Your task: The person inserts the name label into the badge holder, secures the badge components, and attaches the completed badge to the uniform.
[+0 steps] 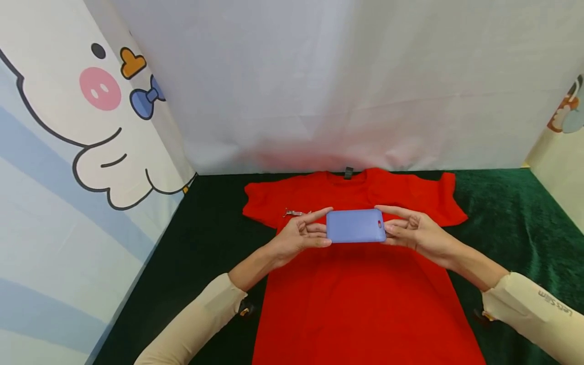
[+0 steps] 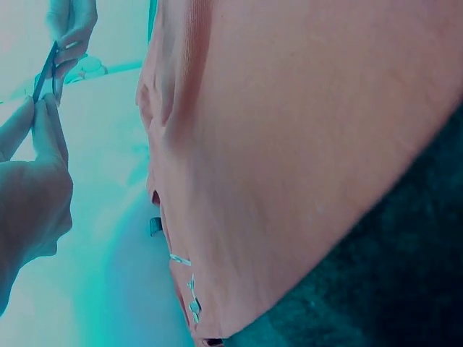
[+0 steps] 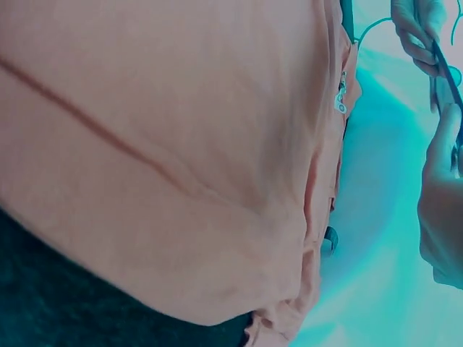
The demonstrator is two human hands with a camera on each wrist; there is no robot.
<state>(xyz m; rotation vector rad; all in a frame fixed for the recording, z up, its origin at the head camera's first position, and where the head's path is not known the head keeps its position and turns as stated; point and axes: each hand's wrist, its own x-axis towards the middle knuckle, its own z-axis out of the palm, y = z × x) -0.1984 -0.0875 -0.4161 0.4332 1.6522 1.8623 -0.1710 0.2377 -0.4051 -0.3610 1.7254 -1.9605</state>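
Observation:
Held level above the red T-shirt (image 1: 365, 299) is a flat periwinkle-blue card holder (image 1: 353, 226) with a small slot at its right end. My left hand (image 1: 294, 238) pinches its left end by the edges, thumb below and index finger above. At the slotted end, my right hand (image 1: 417, 233) grips it in a similar way. Both wrist views show the card holder (image 2: 45, 72) nearly edge-on between the hands. Beyond the left hand, a small silver metal clasp (image 1: 294, 213) lies on the shirt's chest, partly hidden by the fingers.
The shirt lies spread on a dark green cloth (image 1: 506, 218), its dark neck label (image 1: 349, 173) at the far side. A white curtain (image 1: 319, 91) rises behind it, and a cartoon-printed panel (image 1: 50, 213) stands on the left.

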